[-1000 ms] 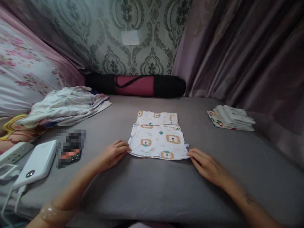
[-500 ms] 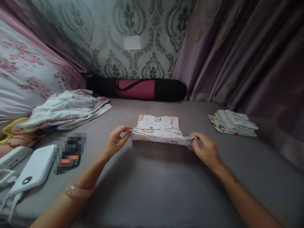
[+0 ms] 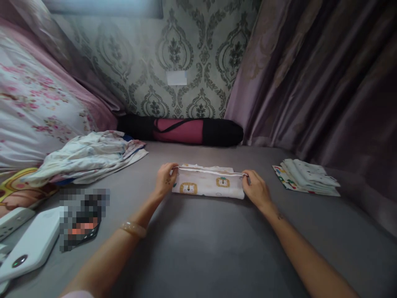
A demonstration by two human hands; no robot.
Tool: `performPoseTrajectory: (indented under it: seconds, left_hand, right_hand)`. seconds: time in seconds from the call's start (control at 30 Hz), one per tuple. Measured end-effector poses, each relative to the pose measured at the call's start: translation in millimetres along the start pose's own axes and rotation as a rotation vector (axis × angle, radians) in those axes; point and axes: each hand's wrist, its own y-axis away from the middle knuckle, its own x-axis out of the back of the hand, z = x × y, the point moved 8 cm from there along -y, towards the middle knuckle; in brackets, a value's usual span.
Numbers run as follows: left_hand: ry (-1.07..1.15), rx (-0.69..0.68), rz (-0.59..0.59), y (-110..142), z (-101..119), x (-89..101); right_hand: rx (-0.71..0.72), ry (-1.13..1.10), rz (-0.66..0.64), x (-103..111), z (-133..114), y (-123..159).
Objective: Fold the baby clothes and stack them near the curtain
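Note:
A white cloth [image 3: 204, 186] printed with yellow lion faces lies partly folded on the grey sheet. Its near flap is raised, and the upper edge runs taut between my hands. My left hand [image 3: 166, 179] pinches the left corner of that edge between thumb and fingers. At the opposite corner, my right hand [image 3: 257, 188] grips the edge the same way. Behind the lifted flap, only a thin strip of the cloth's far part shows. A pale bangle [image 3: 133, 228] circles my left wrist.
Folded cloths [image 3: 307, 178] are stacked at right. A crumpled pile of cloths [image 3: 89, 153] lies at left, near a white power bank [image 3: 34, 244], a power strip [image 3: 15, 221] and a blurred-out object [image 3: 83, 223]. A black and maroon bag [image 3: 180, 130] rests along the wall.
Both hands have moved the near edge up and away from me, so the flap now covers most of the far part. The camera view has tilted upward.

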Motion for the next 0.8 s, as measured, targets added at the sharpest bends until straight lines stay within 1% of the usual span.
performPoseTrajectory:
  seconds: [0.13,0.27,0.4,0.57,0.67,0.8]
  left_hand:
    - [-0.005,-0.004,-0.018,-6.5,-16.8,-21.5]
    - [-0.018,0.007,-0.051,-14.4,-31.9,-39.2]
    - [-0.028,0.022,-0.093,-22.0,-40.7,-50.8]
    - [-0.022,0.028,-0.128,-27.7,-44.1,-60.6]
    - [0.003,0.07,-0.158,-30.9,-46.8,-66.9]
    - [0.03,0.198,-0.234,-33.8,-57.1,-78.7]
  right_hand:
    - [-0.004,0.007,-0.038,-19.2,8.1,-9.1]
    - [-0.031,0.003,-0.096,-38.9,17.9,-17.9]
    - [-0.061,0.024,-0.145,-55.8,27.2,-24.6]
    - [-0.091,0.016,-0.156,-67.8,36.8,-29.2]
    - [-0.134,0.02,-0.174,-73.0,42.0,-31.0]
    - [-0.27,-0.023,-0.219,-82.2,53.1,-32.7]
